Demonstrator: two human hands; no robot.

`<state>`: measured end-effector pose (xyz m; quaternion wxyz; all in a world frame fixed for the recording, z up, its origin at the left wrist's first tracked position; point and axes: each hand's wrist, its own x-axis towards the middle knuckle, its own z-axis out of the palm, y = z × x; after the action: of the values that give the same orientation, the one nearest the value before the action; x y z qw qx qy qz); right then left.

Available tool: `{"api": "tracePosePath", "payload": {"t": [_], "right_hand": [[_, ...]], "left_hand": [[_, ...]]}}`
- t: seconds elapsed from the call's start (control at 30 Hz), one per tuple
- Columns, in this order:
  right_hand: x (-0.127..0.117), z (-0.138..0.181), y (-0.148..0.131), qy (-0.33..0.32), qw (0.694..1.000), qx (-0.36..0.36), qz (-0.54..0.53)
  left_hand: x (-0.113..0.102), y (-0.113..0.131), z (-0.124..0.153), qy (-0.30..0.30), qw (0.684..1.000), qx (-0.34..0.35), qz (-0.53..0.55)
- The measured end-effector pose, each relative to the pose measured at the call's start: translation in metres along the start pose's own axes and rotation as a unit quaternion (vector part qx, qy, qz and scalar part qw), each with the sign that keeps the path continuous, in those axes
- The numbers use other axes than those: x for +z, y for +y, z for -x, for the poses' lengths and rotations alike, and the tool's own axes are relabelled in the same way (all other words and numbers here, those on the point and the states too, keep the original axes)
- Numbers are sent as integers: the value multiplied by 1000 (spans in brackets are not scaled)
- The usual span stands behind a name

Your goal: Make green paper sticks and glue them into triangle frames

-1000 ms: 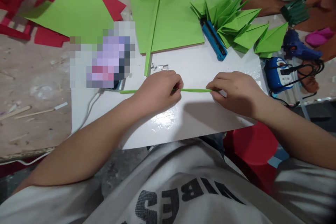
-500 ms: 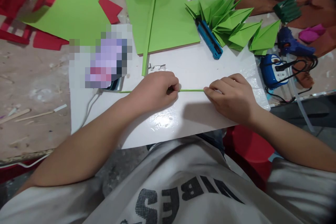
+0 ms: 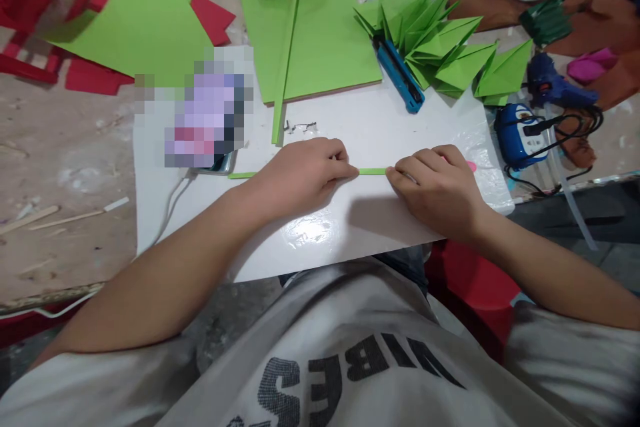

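From green strip: bare white board at 6, room to pass. 10 blocked — phone. 11: loose strip. 12–1: cutter, folded green paper. 2–3 — blue adapter, black cord.

A single camera, worn on the person's head, looks forward and steeply down at close range; the wearer's shirt fills the bottom of the view, its lettering upside down; the left hand and right hand lie near mid-height, forearms coming in from the lower sides; the wide view takes in the worktop up to its far edge.
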<state>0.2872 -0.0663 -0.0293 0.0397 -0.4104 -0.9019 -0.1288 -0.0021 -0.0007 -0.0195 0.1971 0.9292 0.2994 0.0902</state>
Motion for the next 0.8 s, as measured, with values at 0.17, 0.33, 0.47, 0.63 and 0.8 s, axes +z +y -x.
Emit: {"api": "tracePosePath", "payload": {"t": [0.17,0.33,0.47,0.63,0.8], "right_hand": [[-5,-15,-10,-13,999,-40,7],[-9,-24,-12,-39,997,-61,-18],[-4,-13,-5,-34,998,-53,-16],[1,5,2,5,998,-50,25],[4,8,-1,44,998,-35,18]], "left_hand": [[3,1,-3,-6,997,49,-66],[1,-2,-3,3,995,50,-81],[-3,-9,2,20,995,56,-79],[-13,-12,5,1,997,36,-69],[-48,-23,17,47,990,-66,-117]]}}
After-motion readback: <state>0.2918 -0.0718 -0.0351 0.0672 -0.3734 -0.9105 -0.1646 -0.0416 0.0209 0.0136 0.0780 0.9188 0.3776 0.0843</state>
